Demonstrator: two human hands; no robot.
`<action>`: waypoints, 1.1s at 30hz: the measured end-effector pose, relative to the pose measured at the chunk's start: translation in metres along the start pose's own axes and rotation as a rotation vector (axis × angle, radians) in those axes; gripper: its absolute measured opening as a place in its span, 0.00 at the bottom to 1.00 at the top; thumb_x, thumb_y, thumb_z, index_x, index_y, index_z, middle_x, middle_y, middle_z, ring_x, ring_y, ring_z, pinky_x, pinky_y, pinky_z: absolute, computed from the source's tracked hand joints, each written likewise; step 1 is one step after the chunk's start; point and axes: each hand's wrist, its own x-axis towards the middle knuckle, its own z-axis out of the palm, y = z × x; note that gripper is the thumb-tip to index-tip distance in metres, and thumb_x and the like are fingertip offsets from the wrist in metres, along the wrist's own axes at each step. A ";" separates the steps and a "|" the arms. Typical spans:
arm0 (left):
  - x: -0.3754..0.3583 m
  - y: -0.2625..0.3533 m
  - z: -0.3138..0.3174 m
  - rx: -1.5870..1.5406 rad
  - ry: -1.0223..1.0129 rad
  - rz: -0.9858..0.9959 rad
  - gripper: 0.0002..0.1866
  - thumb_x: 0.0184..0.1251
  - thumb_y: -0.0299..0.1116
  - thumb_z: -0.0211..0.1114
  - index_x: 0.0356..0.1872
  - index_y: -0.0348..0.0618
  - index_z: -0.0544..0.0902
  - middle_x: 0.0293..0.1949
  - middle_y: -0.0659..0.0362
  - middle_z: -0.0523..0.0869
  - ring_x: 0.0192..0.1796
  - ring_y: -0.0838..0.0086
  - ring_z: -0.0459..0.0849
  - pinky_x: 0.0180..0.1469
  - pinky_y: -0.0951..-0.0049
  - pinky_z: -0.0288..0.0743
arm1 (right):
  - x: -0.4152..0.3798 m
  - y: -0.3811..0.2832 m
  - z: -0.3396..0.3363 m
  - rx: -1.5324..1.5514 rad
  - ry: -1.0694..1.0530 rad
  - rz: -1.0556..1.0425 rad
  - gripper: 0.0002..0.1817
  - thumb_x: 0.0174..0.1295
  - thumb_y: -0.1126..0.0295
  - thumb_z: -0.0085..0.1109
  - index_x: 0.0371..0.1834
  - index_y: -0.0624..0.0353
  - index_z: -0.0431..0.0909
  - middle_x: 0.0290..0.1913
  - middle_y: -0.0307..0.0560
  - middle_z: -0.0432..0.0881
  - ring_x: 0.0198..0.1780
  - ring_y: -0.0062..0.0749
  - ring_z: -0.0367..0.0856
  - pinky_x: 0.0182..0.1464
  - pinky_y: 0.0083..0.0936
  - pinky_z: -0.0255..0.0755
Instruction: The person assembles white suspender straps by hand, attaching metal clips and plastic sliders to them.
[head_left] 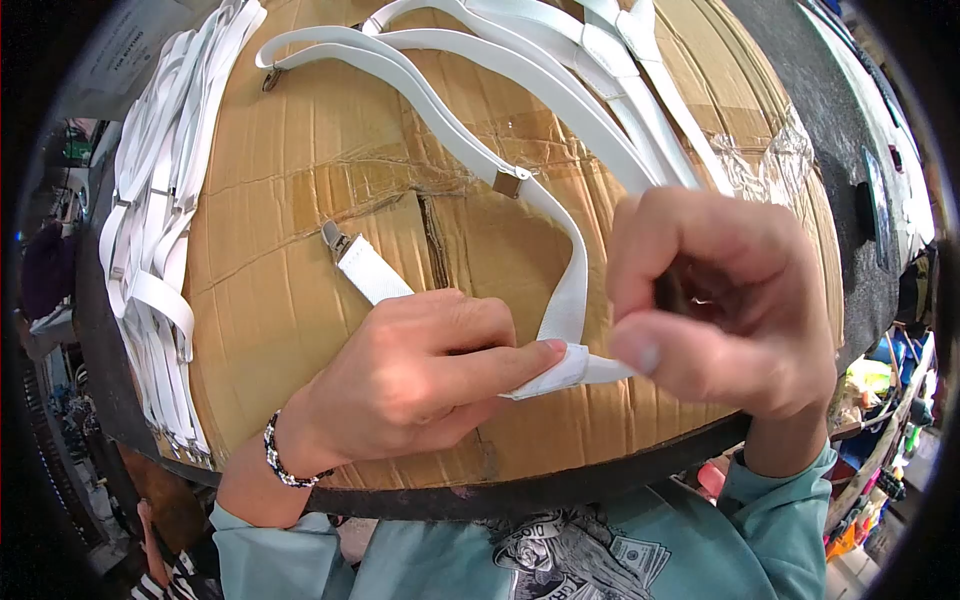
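Step in hand, as judged: handling of the joint on one pair of white elastic suspenders [572,265], which lies over the creased cardboard sheet [300,150] directly before the person; the left hand [420,365] presses the stitched joint patch [562,372] under an extended forefinger, its other fingers curled in, with a short strap end and metal clip [336,238] projecting beyond the knuckles onto the cardboard; the right hand [725,300] is raised and motion-blurred, fingers bent, thumb at the narrow strap leading off the patch; whether it grips that strap, I cannot tell; the slide adjuster [508,183] sits farther up the same strap; further white suspenders [608,50] lie beyond, and a bundle of white straps [160,200] lies at the left edge; in my judgement, any further move here calls for a steady press on the patch, the straps untwisted and light tension from the right.
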 end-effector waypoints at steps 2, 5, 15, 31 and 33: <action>-0.001 -0.001 -0.003 -0.001 -0.028 0.027 0.27 0.44 0.23 0.74 0.53 0.42 0.87 0.32 0.59 0.76 0.30 0.64 0.79 0.34 0.64 0.74 | 0.001 0.007 0.003 -0.174 -0.081 -0.112 0.05 0.52 0.77 0.70 0.31 0.64 0.84 0.24 0.40 0.79 0.21 0.20 0.72 0.24 0.21 0.59; -0.002 -0.002 -0.007 -0.002 -0.057 0.009 0.24 0.46 0.24 0.74 0.50 0.42 0.86 0.34 0.58 0.77 0.34 0.61 0.80 0.37 0.62 0.76 | 0.002 0.014 0.012 -0.371 -0.138 -0.254 0.09 0.51 0.82 0.71 0.35 0.61 0.87 0.23 0.41 0.79 0.20 0.27 0.76 0.23 0.24 0.63; -0.002 0.001 -0.011 -0.118 -0.117 -0.031 0.14 0.46 0.25 0.80 0.34 0.39 0.84 0.32 0.57 0.80 0.32 0.59 0.80 0.32 0.63 0.74 | 0.004 0.018 0.020 -0.463 -0.238 -0.381 0.10 0.49 0.81 0.73 0.35 0.59 0.89 0.23 0.41 0.81 0.20 0.33 0.80 0.20 0.28 0.66; 0.000 0.003 -0.007 -0.102 -0.149 0.001 0.18 0.41 0.27 0.80 0.35 0.40 0.82 0.35 0.58 0.80 0.34 0.59 0.81 0.34 0.62 0.77 | 0.001 0.016 0.018 -0.619 -0.308 -0.479 0.10 0.47 0.78 0.75 0.33 0.60 0.87 0.23 0.41 0.79 0.19 0.35 0.80 0.19 0.32 0.69; 0.000 0.003 -0.007 -0.106 -0.148 0.006 0.18 0.41 0.27 0.79 0.35 0.40 0.82 0.35 0.58 0.80 0.34 0.59 0.81 0.34 0.62 0.77 | 0.002 0.014 0.018 -0.648 -0.334 -0.495 0.09 0.46 0.78 0.75 0.32 0.60 0.86 0.23 0.41 0.79 0.19 0.36 0.80 0.19 0.32 0.69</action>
